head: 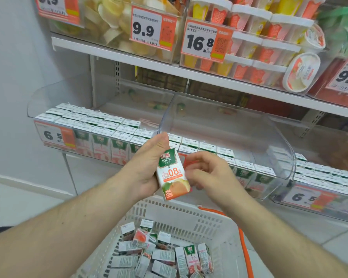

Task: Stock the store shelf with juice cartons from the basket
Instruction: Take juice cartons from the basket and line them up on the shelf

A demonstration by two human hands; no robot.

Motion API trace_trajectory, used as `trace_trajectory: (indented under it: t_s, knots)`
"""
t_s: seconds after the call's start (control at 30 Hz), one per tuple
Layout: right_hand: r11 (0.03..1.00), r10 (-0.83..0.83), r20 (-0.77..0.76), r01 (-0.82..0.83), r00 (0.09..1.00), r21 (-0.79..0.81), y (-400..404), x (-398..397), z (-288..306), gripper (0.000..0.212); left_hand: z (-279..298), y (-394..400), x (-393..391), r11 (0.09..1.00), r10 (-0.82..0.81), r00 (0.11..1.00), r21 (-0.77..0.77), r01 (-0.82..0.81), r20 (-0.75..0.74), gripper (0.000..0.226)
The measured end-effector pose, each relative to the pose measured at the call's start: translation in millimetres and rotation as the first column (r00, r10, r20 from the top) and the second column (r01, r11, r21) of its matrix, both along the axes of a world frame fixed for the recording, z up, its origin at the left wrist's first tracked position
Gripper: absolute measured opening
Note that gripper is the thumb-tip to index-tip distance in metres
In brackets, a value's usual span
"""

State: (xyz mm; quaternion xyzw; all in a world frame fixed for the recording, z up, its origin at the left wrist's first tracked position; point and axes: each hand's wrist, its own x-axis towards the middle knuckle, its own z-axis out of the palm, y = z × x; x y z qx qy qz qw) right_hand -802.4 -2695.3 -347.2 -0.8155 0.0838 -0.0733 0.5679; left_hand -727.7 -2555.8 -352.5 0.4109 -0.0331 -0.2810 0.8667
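My left hand (147, 165) grips a small juice carton (172, 175), white with a green top and an orange fruit picture, held upright above the basket. My right hand (207, 173) is at the carton's right edge with curled fingers; whether it holds the carton I cannot tell. Below, a white plastic basket (213, 225) holds several more cartons (161, 255) lying jumbled. The shelf (100, 127) in front has clear bins with rows of the same cartons standing upright.
A clear plastic divider bin (219, 125) curves over the middle shelf section. Price tags (50, 135) hang on the shelf front. The upper shelf (149, 63) carries tubs and cups of other goods. An orange basket handle (245, 245) lies at the right rim.
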Motion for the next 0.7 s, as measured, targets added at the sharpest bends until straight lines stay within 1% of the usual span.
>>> trace_trajectory:
  t_s: [0.03, 0.07, 0.1, 0.17, 0.23, 0.27, 0.3, 0.37, 0.43, 0.5, 0.57, 0.6, 0.63, 0.7]
  knots:
    - [0.998, 0.063, -0.055, -0.062, 0.996, 0.021, 4, -3, -2, 0.058, -2, 0, 0, 1.0, -0.002, 1.0, 0.007, 0.002, 0.008, 0.069]
    - [0.994, 0.106, -0.088, -0.106, 0.991, 0.006, 7, -5, -3, 0.074, -3, 0, -1, 0.999, 0.004, 1.0, 0.031, -0.005, 0.027, 0.075]
    - [0.99, 0.132, -0.101, -0.136, 0.986, -0.031, 10, -7, -5, 0.081, -4, -1, -1, 0.998, 0.017, 0.998, 0.062, -0.021, 0.059, 0.081]
    - [0.982, 0.115, -0.099, -0.128, 0.988, -0.139, 17, -11, -9, 0.078, -6, -1, -4, 0.991, 0.043, 0.987, 0.116, -0.061, 0.156, 0.091]
    - [0.971, 0.06, -0.02, -0.063, 0.998, -0.229, 20, -13, -14, 0.076, -7, 0, -7, 0.987, 0.015, 0.943, 0.145, -0.066, 0.332, 0.103]
    - [0.965, 0.049, 0.028, -0.04, 0.998, -0.26, 19, -13, -17, 0.081, -8, 1, -7, 0.985, -0.02, 0.905, 0.163, -0.054, 0.424, 0.106]
    - [0.959, 0.054, 0.066, -0.033, 0.996, -0.28, 18, -15, -17, 0.088, -9, 4, -7, 0.982, -0.06, 0.863, 0.187, -0.04, 0.502, 0.107]
    - [0.958, 0.068, 0.109, -0.035, 0.992, -0.286, 13, -17, -16, 0.1, -11, 10, -3, 0.965, -0.147, 0.783, 0.26, -0.019, 0.605, 0.109]
    - [0.962, 0.053, 0.163, -0.007, 0.985, -0.274, 7, -18, -19, 0.102, -13, 17, 1, 0.943, -0.221, 0.725, 0.332, -0.012, 0.652, 0.11]
    - [0.964, 0.018, 0.205, 0.038, 0.979, -0.264, 5, -19, -21, 0.1, -15, 22, 1, 0.919, -0.279, 0.671, 0.393, -0.02, 0.687, 0.105]
    - [0.964, -0.008, 0.21, 0.064, 0.978, -0.26, 3, -21, -23, 0.099, -17, 22, -2, 0.882, -0.331, 0.616, 0.467, -0.069, 0.715, 0.09]
    - [0.962, -0.025, 0.2, 0.078, 0.979, -0.263, 2, -22, -23, 0.099, -18, 20, -6, 0.859, -0.341, 0.605, 0.5, -0.109, 0.719, 0.082]
    - [0.96, -0.043, 0.198, 0.096, 0.979, -0.262, 3, -22, -24, 0.097, -20, 16, -9, 0.838, -0.335, 0.614, 0.524, -0.154, 0.715, 0.075]
    - [0.955, -0.075, 0.202, 0.128, 0.977, -0.267, 5, -22, -23, 0.089, -23, 9, -16, 0.817, -0.27, 0.665, 0.531, -0.224, 0.696, 0.059]
